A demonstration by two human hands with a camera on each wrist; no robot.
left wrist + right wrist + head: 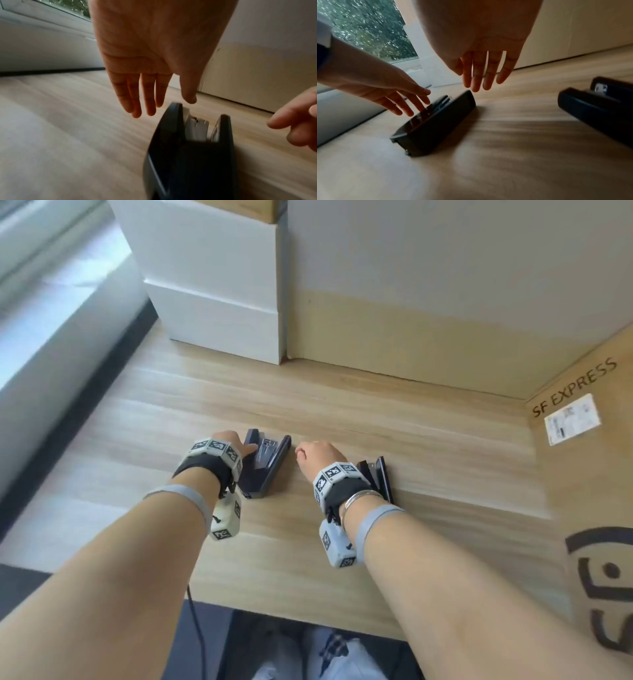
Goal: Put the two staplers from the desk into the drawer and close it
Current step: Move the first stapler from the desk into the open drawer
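Two dark staplers lie on their sides on the wooden desk (411, 419). The left stapler (265, 465) (190, 155) (436, 121) is just right of my left hand (236, 445) (154, 108), whose straight fingers hover over its front end. The right stapler (376, 479) (597, 108) lies just right of my right wrist. My right hand (318, 455) (484, 81) hangs open between the two staplers, above the desk, holding nothing. No drawer is in view.
White boxes (212, 285) stand at the back left, a tall beige panel (445, 285) behind the staplers. A cardboard SF EXPRESS box (589, 474) walls off the right side. A window sill (51, 320) runs along the left. The desk's front edge (291, 618) is near my body.
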